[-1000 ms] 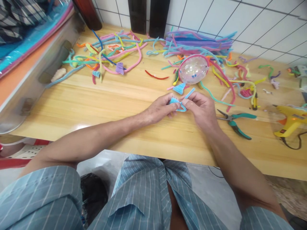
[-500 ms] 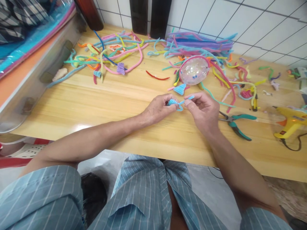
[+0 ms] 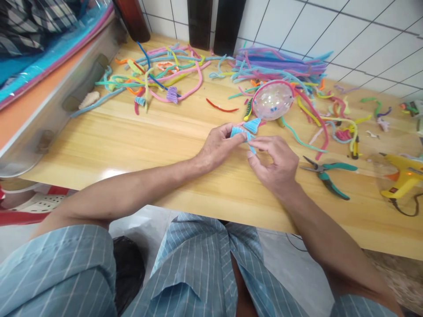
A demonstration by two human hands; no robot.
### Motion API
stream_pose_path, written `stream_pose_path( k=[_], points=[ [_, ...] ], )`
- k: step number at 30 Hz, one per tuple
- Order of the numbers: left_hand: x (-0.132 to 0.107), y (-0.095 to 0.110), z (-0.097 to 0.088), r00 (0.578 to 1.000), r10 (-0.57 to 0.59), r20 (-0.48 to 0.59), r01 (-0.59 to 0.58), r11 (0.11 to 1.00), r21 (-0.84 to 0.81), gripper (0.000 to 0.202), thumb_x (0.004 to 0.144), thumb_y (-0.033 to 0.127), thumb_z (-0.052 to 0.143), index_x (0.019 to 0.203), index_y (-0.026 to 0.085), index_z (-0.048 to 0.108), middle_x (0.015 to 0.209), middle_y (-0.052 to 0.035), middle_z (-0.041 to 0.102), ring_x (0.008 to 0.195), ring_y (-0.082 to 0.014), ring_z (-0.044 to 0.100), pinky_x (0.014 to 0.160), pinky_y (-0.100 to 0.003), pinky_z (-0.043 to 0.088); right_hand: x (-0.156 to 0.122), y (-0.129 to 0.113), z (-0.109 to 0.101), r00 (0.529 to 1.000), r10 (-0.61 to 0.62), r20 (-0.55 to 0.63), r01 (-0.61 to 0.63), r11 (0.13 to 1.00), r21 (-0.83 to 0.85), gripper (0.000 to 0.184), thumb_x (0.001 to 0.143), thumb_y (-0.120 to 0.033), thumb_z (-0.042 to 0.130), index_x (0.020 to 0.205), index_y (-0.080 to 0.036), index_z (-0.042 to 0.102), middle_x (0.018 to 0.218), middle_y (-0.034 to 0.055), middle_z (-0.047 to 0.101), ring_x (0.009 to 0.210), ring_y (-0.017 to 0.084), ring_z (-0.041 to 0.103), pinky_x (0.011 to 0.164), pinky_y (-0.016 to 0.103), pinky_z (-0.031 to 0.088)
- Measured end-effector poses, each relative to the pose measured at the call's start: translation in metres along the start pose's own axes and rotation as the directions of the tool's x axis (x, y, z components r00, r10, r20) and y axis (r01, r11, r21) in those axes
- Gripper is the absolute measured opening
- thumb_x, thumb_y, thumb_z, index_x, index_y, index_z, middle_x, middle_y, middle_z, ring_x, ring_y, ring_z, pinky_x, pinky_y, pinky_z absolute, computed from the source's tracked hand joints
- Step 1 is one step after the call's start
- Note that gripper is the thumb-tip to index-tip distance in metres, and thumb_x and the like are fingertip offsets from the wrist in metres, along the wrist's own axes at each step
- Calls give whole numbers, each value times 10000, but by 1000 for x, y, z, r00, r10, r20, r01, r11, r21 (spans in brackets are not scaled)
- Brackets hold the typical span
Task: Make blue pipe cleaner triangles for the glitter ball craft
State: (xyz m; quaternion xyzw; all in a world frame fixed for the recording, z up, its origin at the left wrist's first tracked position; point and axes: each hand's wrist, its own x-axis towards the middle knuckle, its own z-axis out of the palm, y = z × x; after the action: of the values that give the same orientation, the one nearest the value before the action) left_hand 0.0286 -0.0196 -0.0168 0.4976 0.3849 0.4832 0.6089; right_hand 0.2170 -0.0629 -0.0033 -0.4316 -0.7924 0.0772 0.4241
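Note:
Over the wooden table, my left hand pinches a small folded light-blue pipe-cleaner piece. My right hand is closed on the loose tail of the same pipe cleaner, just right of and below the left fingers. A second finished blue fan-shaped piece lies on the table just beyond my fingers. A clear ball with a pink rim sits behind it.
Heaps of coloured pipe cleaners cover the far side of the table. Teal-handled pliers lie right of my right hand, and a yellow glue gun lies further right. A grey case flanks the left edge.
My right hand has moved down and inward, bending the pipe cleaner's tail round the folded piece. The left hand has kept its pinch. The view shifted slightly.

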Motion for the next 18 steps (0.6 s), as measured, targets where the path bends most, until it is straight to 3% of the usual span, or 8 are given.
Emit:
stream_pose_path(
  k=[6, 10, 18],
  points=[
    [4, -4, 1, 995, -84, 52, 93, 973, -209, 351, 771, 425, 971, 890, 175, 755, 870, 1, 764, 788, -107, 633, 736, -232, 504, -2, -2, 0, 999, 55, 0, -54, 996, -66, 170, 962, -283, 763, 1101, -354, 831, 1133, 51, 866, 1076, 309, 815, 1002, 517, 653],
    [4, -3, 3, 988, -123, 92, 145, 946, -288, 319, 778, 376, 969, 924, 170, 774, 952, -23, 810, 821, -114, 676, 755, -233, 540, -1, -1, -1, 998, 58, -23, -59, 997, -46, 194, 946, -246, 765, 1099, -343, 834, 1144, 58, 866, 1076, 316, 815, 1003, 511, 644],
    [4, -6, 0, 986, -131, 103, 157, 937, -312, 451, 705, 473, 1043, 909, 162, 788, 1058, -44, 822, 855, -121, 713, 792, -250, 572, -1, 1, 0, 997, 71, -19, -72, 996, -61, 203, 946, -220, 736, 1064, -346, 841, 1108, 44, 864, 1056, 307, 811, 990, 507, 649]
  ],
)
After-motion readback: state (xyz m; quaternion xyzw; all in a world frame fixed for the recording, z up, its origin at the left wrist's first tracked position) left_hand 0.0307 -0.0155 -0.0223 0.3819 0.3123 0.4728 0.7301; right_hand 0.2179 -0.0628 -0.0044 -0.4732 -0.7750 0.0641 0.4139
